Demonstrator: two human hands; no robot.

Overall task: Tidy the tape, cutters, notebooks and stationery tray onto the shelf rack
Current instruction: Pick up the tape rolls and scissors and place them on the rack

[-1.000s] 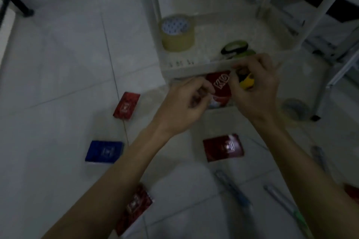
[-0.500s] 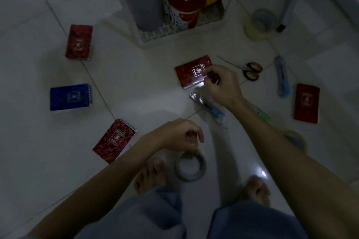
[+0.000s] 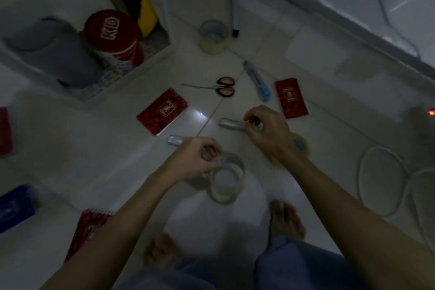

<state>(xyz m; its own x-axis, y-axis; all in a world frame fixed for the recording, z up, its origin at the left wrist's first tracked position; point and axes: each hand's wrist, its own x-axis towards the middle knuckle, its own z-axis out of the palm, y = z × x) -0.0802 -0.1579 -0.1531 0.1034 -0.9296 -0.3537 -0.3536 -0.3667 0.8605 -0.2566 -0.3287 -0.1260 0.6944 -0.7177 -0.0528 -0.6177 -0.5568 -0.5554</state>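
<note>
My left hand (image 3: 196,160) grips a clear tape roll (image 3: 227,178) and lifts it just above the floor. My right hand (image 3: 267,128) closes on a silver-and-green cutter (image 3: 229,123) lying on the tiles. A second cutter (image 3: 175,141) lies partly hidden behind my left hand. A blue cutter (image 3: 257,81), scissors (image 3: 220,86), two red notebooks (image 3: 162,112) (image 3: 291,97), and a tape roll (image 3: 213,36) lie further out. Another tape roll (image 3: 300,146) sits under my right wrist. The white shelf rack (image 3: 150,53) stands at upper left.
The rack's bottom tier holds a grey cylinder (image 3: 56,52), a red "KIO" can (image 3: 113,35) and a yellow-black roll (image 3: 134,0). More notebooks lie at the left: red (image 3: 4,130), blue (image 3: 14,206), red (image 3: 90,226). A white cable (image 3: 386,176) loops at right. My bare feet are below.
The view dropped from the rack to the floor. My left hand took hold of the clear tape roll and raised it. My right hand moved from the red notebook to the silver-and-green cutter.
</note>
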